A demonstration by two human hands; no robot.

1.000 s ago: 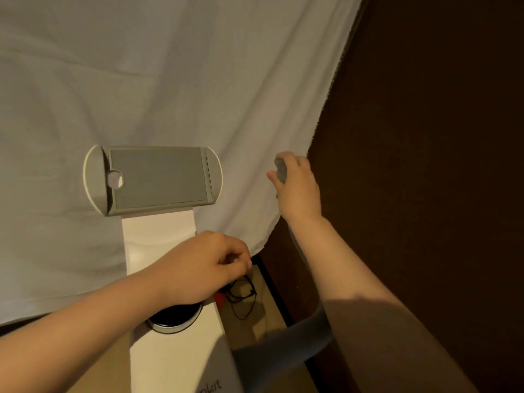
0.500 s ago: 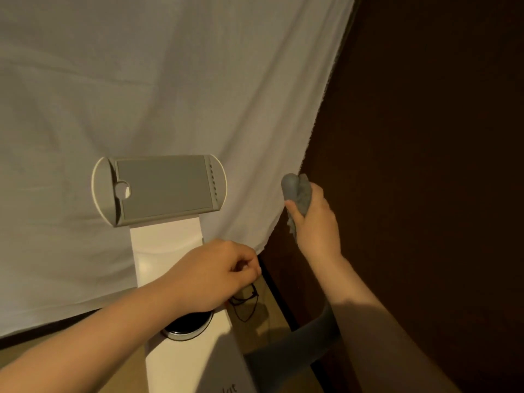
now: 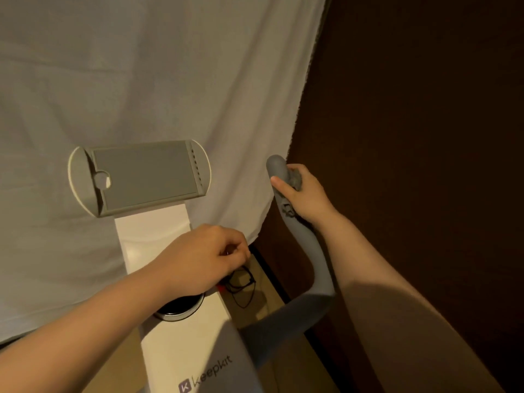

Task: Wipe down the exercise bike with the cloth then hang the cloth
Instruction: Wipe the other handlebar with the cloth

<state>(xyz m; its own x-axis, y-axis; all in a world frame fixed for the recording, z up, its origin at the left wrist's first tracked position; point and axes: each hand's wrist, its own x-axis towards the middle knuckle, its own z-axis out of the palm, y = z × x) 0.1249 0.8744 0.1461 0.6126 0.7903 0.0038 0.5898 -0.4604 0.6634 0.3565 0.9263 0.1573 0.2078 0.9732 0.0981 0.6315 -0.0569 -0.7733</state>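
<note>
Right hand (image 3: 304, 194), right of centre, grips cloth (image 3: 295, 180) around the handlebar (image 3: 309, 251) to wipe it; left hand (image 3: 204, 256) fisted, contents we cannot tell.

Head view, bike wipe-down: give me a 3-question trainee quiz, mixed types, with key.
1. True or false: the right hand presses the cloth around the grey handlebar.
2. Which stands nearest the left hand? A) the tablet holder B) the black knob C) the curtain
3. Fill in: the word printed on the bike frame reads ____.

Key: 1 true; 2 B; 3 keepkit
</note>
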